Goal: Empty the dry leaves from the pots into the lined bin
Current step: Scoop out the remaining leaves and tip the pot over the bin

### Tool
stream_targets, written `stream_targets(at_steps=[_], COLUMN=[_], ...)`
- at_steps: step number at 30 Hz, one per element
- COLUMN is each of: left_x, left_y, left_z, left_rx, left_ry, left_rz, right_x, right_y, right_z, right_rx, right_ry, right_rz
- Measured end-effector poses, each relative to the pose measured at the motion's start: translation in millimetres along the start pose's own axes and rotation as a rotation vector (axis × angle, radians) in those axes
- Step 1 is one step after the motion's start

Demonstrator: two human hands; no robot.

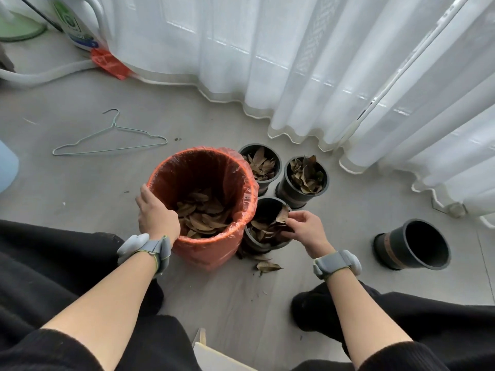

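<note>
Beside bin (211, 253) | left hand (156, 216) grips it | right hand (308, 230) pinches leaf (281, 215)

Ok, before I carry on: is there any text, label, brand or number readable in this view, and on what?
No text can be read in this view.
Label on the white jug: green and blue print, too blurred to read.
Print on the red packet: faint marks, unreadable.
On the lined bin and the pots: no lettering visible.
</note>
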State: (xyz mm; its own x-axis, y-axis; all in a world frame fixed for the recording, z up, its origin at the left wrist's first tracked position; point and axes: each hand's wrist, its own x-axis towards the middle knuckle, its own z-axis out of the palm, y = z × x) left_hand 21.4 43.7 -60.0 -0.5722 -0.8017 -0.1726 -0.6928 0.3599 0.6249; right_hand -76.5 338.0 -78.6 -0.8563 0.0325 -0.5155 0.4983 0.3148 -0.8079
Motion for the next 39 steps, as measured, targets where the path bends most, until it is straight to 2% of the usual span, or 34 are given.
stream_targets(at_steps=[4, 11, 19, 22, 27, 30, 32, 34, 39], left_x=[0, 0, 0, 1, 1, 2, 1, 0, 4], left_y=[-1, -1, -1, -2, -3, -3, -1, 1, -3], left_z=[0, 3, 3, 2, 1, 2, 3, 4, 6], left_rx=[0.001, 0.008, 0.007, 0.003, 0.007, 0.01, 0.008, 0.008, 0.03], left_ry=[0.006, 0.006, -0.008, -0.01, -0.016, -0.011, -0.012, -0.007, 0.023], left_rz=[-0.005, 0.011, 0.02, 0.018, 0.008, 0.007, 0.006, 0.012, 0.009], right_x=[-11, -42, -70, -63, -18, 13, 27, 34, 38], right_y=[-29, -109, -133, -127, -107, -71, -41, -14, 20], right_z=[-8, 14, 90, 97, 69, 45, 37, 41, 78], right_rx=[0.097, 0.272, 0.071, -0.051, -0.136, -0.267, -0.401, -0.591, -1.037], right_ry=[-0.015, -0.121, -0.298, -0.278, -0.005, 0.114, 0.067, -0.034, -0.207], right_rz=[-0.047, -0.294, -0.532, -0.564, -0.51, -0.304, -0.11, 0.001, -0.041])
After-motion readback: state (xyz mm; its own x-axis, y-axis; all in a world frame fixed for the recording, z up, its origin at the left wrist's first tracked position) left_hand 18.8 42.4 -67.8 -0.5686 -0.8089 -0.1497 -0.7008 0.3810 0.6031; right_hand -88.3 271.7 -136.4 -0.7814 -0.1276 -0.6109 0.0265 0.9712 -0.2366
